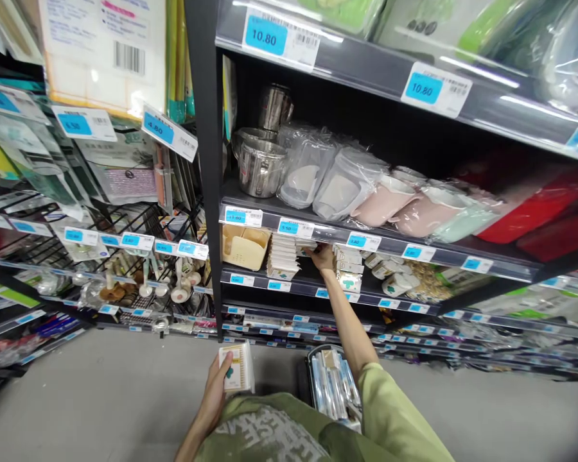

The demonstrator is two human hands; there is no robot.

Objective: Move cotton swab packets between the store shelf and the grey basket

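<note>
My left hand is closed around a small bundle of white packs with yellow stripes and a green mark, held low in front of my body. My right hand reaches into a lower shelf, close to a white pack. Shade and the shelf hide most of its fingers, so its grip is unclear. Left of that hand stands a row of white packs. On its other side is a stack of small packs with a green print.
Below my right arm is a basket filled with blue-and-white packages. Above, a shelf holds metal cups, plastic-wrapped jugs and pink cups. A beige plastic holder sits lower left. Racks of hanging kitchen tools stand left.
</note>
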